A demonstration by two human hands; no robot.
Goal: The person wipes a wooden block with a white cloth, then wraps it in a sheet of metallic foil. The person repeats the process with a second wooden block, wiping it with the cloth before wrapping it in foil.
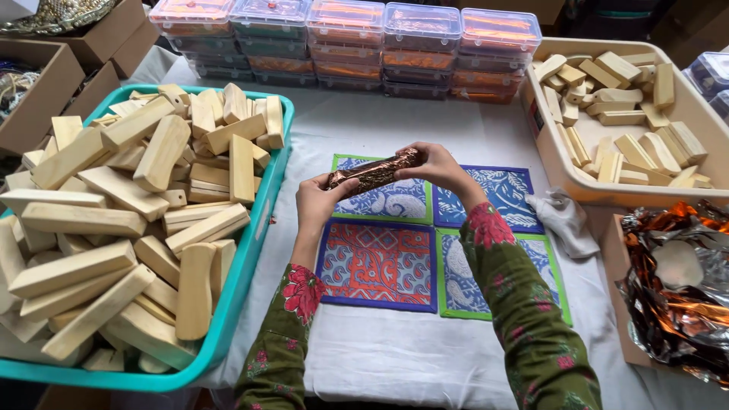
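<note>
Gripping foil-wrapped block (373,171) (crinkled, bronze), both hands (380,186).

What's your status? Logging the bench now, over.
Left hand and right hand both grip long brown foil-wrapped stick. Held above patterned cloth mats. Nothing in the way.

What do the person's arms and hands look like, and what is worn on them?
Both arms wear long sleeves of dark green cloth printed with red and pink flowers. The left sleeve and the right sleeve match and end at the wrists. The left hand and right hand are bare: no gloves, rings or watch can be seen.
</note>
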